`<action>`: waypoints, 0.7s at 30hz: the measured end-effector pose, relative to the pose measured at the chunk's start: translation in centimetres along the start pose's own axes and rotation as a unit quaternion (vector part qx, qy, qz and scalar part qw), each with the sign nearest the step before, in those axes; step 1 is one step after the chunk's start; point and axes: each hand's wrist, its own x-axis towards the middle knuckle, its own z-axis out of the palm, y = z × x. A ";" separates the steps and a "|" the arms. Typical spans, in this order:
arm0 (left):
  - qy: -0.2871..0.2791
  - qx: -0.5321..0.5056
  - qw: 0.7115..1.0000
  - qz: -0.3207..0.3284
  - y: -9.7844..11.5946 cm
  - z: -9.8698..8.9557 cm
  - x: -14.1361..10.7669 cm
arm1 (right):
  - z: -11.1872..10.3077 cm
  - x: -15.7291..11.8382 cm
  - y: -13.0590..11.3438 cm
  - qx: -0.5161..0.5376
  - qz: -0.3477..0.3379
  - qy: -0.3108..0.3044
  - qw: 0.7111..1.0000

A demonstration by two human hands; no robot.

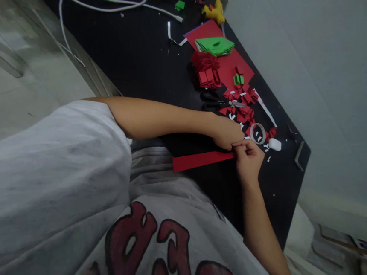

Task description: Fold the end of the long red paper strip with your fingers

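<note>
A long red paper strip (pixel 201 159) stretches over the black table's near edge, its far end between my hands. My right hand (pixel 250 159) pinches that end between thumb and fingers. My left hand (pixel 229 132) is closed against the same end, its fingertips mostly hidden behind the hand. Just past my hands lie a roll of tape (pixel 257 134), small folded red paper pieces (pixel 245 114) and white paper scraps. Black-handled scissors (pixel 214 104) rest beyond my left wrist, their blades among the red pieces.
A stack of folded red paper (pixel 208 73), folded green paper (pixel 215 46) and a red sheet (pixel 240 66) lie to the left. Farther off are a yellow glue gun (pixel 214 11) and white cables (pixel 111 9). A small white case (pixel 274 144) and a phone (pixel 302 156) sit near the wall.
</note>
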 end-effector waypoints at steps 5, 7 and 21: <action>-0.015 0.028 0.999 0.022 0.0 -0.1 -0.2 | 0.1 0.0 -0.1 -0.006 -0.008 0.005 1.000; -0.017 0.035 0.999 0.025 0.0 0.0 -0.1 | 0.0 0.0 -0.1 -0.005 -0.008 0.002 1.000; -0.016 -0.002 1.000 0.001 0.4 -0.4 -0.4 | -0.1 0.1 0.1 -0.015 -0.011 -0.007 1.000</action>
